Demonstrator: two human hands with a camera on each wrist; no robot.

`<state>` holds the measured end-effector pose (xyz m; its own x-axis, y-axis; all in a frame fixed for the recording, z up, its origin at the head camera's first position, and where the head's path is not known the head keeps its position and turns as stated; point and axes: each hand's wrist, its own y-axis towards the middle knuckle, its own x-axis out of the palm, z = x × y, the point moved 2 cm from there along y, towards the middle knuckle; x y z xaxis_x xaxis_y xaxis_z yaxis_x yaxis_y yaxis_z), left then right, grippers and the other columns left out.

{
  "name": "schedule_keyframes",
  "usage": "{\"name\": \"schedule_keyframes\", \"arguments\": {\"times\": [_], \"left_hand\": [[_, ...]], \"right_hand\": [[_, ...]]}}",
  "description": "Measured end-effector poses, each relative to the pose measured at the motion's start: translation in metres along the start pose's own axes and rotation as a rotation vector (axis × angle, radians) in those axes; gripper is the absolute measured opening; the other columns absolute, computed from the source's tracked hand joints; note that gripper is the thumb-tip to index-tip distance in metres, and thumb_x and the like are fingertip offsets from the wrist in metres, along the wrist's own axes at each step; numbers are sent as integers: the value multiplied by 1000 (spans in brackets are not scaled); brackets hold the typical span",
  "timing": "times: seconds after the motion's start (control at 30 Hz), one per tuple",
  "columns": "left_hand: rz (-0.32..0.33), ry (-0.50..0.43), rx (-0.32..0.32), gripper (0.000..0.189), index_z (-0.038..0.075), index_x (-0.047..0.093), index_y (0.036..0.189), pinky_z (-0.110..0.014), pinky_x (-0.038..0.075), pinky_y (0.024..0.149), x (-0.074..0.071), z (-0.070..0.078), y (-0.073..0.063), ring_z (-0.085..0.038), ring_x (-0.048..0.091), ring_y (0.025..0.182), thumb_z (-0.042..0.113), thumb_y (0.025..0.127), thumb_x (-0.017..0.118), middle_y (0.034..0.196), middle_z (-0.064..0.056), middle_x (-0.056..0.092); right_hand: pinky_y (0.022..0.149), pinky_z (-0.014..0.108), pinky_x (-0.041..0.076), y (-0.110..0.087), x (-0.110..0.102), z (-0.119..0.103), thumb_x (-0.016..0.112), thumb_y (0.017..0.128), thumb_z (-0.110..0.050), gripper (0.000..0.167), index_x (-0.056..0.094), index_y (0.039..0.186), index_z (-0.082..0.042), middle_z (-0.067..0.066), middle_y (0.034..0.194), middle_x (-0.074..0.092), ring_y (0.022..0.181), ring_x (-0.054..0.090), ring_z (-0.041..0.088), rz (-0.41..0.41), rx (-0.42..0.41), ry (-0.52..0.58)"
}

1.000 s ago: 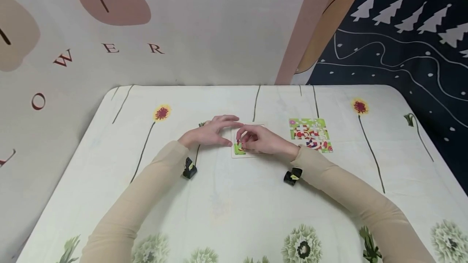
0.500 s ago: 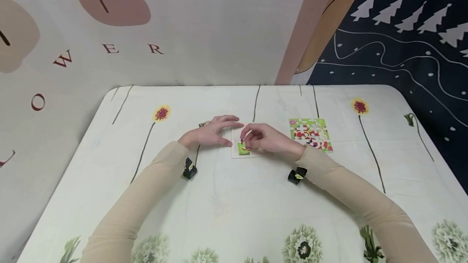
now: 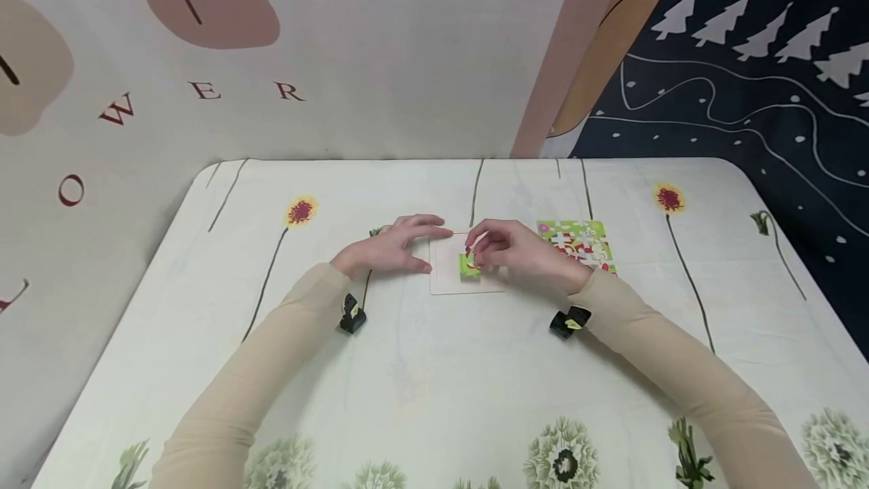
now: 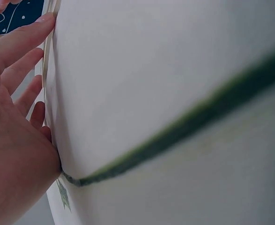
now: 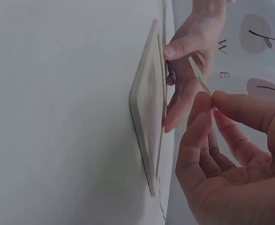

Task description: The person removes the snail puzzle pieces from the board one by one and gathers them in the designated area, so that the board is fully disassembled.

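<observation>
Between thumb and fingertips my right hand (image 3: 519, 251) pinches a green and red puzzle piece (image 3: 468, 266). In the right wrist view the thin puzzle piece (image 5: 199, 75) is seen edge-on, raised above a pale puzzle tray (image 5: 146, 103) with a low rim. My left hand (image 3: 397, 244) rests at the left edge of the puzzle tray (image 3: 444, 285), fingers spread and fairly straight. The left wrist view shows the left hand (image 4: 20, 93) with its fingertips right at the tray's edge.
To the right lie several joined puzzle pieces (image 3: 587, 236) in green, red and white, partly covered by the right forearm. A white cloth with printed flowers covers the table (image 3: 407, 383). A printed curtain (image 3: 407, 59) hangs behind.
My right hand has lifted the green puzzle piece from the tray's lower left corner and carried it rightward above the tray. The left hand has stayed in place.
</observation>
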<state>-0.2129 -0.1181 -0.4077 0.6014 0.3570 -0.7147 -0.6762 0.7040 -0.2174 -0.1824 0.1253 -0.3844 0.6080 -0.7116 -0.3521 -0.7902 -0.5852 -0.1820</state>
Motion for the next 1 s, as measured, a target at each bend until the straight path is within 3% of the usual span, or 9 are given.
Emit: {"name": "schedule_keyframes", "arguments": {"times": [0.43, 0.87, 1.0], "left_hand": [[-3, -8, 0, 66, 17, 46, 149, -68, 14, 114, 1, -2, 0, -38, 18, 150, 23, 88, 71, 163, -9, 27], [13, -14, 17, 66, 15, 46, 149, -67, 13, 113, 1, 0, -2, -39, 18, 149, 21, 88, 71, 163, -10, 26], [11, -13, 18, 66, 15, 46, 149, -66, 13, 113, 1, 1, -3, -39, 19, 149, 21, 88, 70, 163, -10, 26]], "right_hand": [[80, 26, 48, -16, -19, 5, 66, 93, -6, 24, 63, 116, -2, 16, 101, 70, 89, 66, 15, 55, 45, -28], [71, 29, 49, -36, -50, 17, 65, 93, -6, 22, 61, 114, -1, 17, 102, 68, 86, 67, 8, 109, 69, -79], [75, 27, 52, -43, -57, 20, 61, 94, -5, 22, 60, 115, 1, 17, 104, 66, 86, 68, 7, 123, 79, -69]]}}
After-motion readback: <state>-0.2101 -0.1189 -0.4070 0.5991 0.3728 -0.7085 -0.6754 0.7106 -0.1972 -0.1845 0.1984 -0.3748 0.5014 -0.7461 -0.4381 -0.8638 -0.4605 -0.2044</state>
